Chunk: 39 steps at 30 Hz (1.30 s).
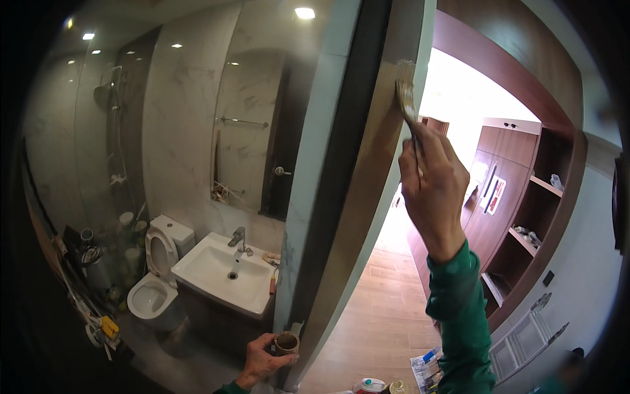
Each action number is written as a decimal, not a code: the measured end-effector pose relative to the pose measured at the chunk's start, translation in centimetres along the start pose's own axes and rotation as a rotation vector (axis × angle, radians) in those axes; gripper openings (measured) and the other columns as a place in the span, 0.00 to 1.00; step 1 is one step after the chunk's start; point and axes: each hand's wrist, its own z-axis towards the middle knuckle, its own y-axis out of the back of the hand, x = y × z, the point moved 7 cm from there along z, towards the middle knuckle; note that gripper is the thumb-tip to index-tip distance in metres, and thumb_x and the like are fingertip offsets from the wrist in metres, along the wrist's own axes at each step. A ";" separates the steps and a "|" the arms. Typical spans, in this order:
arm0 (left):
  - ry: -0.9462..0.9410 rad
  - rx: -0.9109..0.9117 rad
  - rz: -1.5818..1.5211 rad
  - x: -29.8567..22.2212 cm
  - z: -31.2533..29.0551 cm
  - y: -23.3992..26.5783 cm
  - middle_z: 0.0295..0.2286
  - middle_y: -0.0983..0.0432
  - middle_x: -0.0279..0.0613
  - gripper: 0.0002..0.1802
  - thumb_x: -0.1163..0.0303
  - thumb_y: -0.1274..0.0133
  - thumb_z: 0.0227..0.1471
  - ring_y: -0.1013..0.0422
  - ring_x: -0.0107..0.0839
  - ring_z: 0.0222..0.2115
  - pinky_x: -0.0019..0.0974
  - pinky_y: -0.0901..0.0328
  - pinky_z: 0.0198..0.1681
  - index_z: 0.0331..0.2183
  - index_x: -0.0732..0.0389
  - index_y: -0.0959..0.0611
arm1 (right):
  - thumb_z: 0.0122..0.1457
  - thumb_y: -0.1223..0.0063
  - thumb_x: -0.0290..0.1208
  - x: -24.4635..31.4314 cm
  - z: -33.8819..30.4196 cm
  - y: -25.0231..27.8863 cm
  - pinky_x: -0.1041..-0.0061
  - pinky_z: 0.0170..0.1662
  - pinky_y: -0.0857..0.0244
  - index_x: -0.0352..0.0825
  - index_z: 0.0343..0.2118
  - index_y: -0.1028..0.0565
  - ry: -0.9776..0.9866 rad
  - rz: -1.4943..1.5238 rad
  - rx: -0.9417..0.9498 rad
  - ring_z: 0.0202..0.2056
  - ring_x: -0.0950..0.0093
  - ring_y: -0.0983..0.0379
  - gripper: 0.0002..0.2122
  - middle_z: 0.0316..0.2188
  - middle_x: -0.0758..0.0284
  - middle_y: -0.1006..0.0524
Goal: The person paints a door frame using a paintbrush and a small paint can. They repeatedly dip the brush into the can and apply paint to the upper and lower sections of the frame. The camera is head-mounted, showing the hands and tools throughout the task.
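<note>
My right hand [436, 180] is raised and closed round the handle of a paintbrush [406, 98]. The bristles touch the upper part of a brown door frame [375, 141], where a pale, streaky patch shows around the tip. Low down by the foot of that frame, my left hand [264, 360] grips a small round cup [287, 342] with a brownish inside. What the cup holds is too dark to make out.
Left of the frame lie a white sink [220, 270], a toilet [149, 297] and a mirror [252, 125]. Tools and boards lean at the far left. On the right stand open shelves [525, 241] and a ladder [522, 345]; containers [369, 385] sit on the wood floor, and a blurred person appears lower right.
</note>
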 end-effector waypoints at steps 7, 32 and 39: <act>0.031 0.028 0.058 0.7 0.1 0.2 0.34 0.17 0.38 0.26 0.65 0.23 0.38 0.22 0.25 0.37 0.30 0.28 0.44 0.40 0.63 0.13 | 0.57 0.43 0.21 2.8 -7.2 0.8 0.63 0.40 0.27 0.25 0.53 0.27 -0.149 0.079 0.240 0.36 0.58 0.22 0.19 0.38 0.52 0.22; -0.072 0.018 0.053 0.3 0.2 -0.1 0.33 0.16 0.39 0.25 0.65 0.23 0.37 0.21 0.26 0.35 0.31 0.27 0.40 0.39 0.63 0.12 | 0.61 0.45 0.31 -4.2 7.8 2.4 0.73 0.38 0.21 0.25 0.41 0.18 -0.393 0.250 0.457 0.33 0.68 0.15 0.13 0.31 0.56 0.16; -0.060 0.003 0.049 0.0 0.2 0.5 0.33 0.17 0.38 0.25 0.65 0.23 0.36 0.21 0.25 0.35 0.31 0.28 0.40 0.40 0.62 0.12 | 0.60 0.47 0.31 -4.6 14.1 3.2 0.73 0.39 0.25 0.25 0.38 0.18 -0.287 0.188 0.135 0.33 0.70 0.16 0.13 0.30 0.57 0.16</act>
